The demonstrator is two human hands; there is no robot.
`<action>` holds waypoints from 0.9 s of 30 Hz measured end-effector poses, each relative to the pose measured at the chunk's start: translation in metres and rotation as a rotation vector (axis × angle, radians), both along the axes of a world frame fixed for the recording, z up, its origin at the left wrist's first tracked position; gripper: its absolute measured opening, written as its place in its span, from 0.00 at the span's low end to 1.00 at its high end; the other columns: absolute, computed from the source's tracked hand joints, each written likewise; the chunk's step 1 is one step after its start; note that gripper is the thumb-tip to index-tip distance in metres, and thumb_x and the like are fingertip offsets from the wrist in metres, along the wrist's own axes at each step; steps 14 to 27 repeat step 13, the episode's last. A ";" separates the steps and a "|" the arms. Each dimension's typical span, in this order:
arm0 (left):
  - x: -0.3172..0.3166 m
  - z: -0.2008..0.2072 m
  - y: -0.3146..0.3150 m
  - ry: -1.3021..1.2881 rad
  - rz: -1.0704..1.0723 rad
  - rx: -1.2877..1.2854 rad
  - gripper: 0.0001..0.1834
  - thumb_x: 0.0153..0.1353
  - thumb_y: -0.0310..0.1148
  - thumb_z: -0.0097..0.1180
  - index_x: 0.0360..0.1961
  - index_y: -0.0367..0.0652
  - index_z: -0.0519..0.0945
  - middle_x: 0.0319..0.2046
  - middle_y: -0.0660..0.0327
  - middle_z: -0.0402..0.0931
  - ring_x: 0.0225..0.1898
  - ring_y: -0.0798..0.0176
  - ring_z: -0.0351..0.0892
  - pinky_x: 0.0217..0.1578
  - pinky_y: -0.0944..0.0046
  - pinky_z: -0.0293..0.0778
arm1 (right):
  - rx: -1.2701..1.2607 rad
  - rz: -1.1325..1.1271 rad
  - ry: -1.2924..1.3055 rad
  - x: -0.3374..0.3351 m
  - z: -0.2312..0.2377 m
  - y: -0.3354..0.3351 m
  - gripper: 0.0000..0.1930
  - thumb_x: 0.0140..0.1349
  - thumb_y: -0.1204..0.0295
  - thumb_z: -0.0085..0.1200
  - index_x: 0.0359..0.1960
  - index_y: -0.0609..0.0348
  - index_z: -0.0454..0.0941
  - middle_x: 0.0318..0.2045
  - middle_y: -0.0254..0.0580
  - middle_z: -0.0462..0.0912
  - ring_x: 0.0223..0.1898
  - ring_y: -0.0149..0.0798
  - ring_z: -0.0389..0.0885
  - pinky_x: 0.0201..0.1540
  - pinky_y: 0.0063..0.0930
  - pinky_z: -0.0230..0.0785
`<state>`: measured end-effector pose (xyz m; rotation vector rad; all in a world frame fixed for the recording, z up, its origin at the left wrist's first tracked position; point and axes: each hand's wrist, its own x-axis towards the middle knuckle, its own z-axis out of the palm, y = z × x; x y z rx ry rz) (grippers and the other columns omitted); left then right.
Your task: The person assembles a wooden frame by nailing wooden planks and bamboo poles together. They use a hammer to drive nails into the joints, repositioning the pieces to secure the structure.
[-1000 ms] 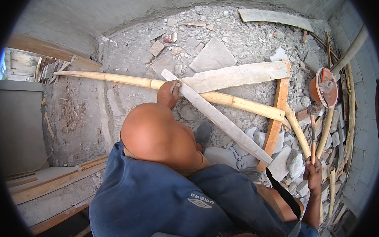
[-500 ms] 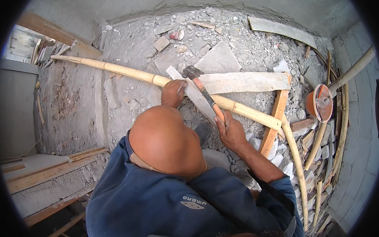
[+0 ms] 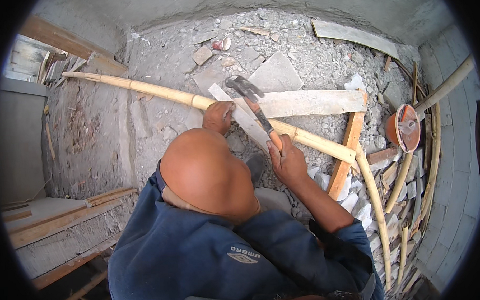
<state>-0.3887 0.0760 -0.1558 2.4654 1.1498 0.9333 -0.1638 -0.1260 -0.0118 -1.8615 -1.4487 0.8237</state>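
My right hand is wrapped round the orange-and-black handle of a claw hammer. The dark metal head is raised a little above a narrow grey wooden strip. This strip crosses slantwise over a long bamboo pole. Closed at the strip's left edge, over the bamboo, is my left hand; its fingertips are partly hidden. A wider pale board runs from the crossing to an orange-brown wooden piece on the right.
Rubble and a flat stone slab cover the ground ahead. An orange bucket stands at the right beside curved poles and scrap wood. A small red cup lies far off. Grey walls enclose the spot; my bent knee is close to the left hand.
The hammer's head has tipped up and turned slightly, showing more of its claw. My right hand has shifted a little left and down. The left hand stays at the strip.
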 end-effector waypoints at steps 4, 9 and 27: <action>-0.009 -0.002 -0.001 0.004 -0.030 0.004 0.13 0.62 0.22 0.69 0.48 0.39 0.88 0.46 0.51 0.89 0.50 0.43 0.88 0.57 0.47 0.80 | -0.183 0.026 -0.016 -0.001 -0.019 0.005 0.19 0.82 0.57 0.53 0.48 0.65 0.74 0.28 0.67 0.84 0.35 0.71 0.87 0.36 0.61 0.75; 0.007 0.011 0.007 0.038 -0.065 0.016 0.10 0.65 0.24 0.68 0.47 0.39 0.88 0.47 0.49 0.89 0.51 0.43 0.88 0.58 0.47 0.81 | 0.073 -0.055 0.066 0.006 0.000 0.000 0.21 0.83 0.53 0.50 0.50 0.64 0.75 0.30 0.64 0.86 0.34 0.70 0.88 0.39 0.62 0.78; -0.034 -0.047 0.018 0.239 0.020 -0.225 0.42 0.64 0.47 0.74 0.76 0.46 0.75 0.64 0.38 0.79 0.69 0.44 0.78 0.72 0.42 0.70 | -0.310 0.093 -0.042 0.009 -0.053 -0.001 0.24 0.81 0.50 0.53 0.61 0.59 0.75 0.36 0.63 0.90 0.41 0.67 0.90 0.47 0.62 0.80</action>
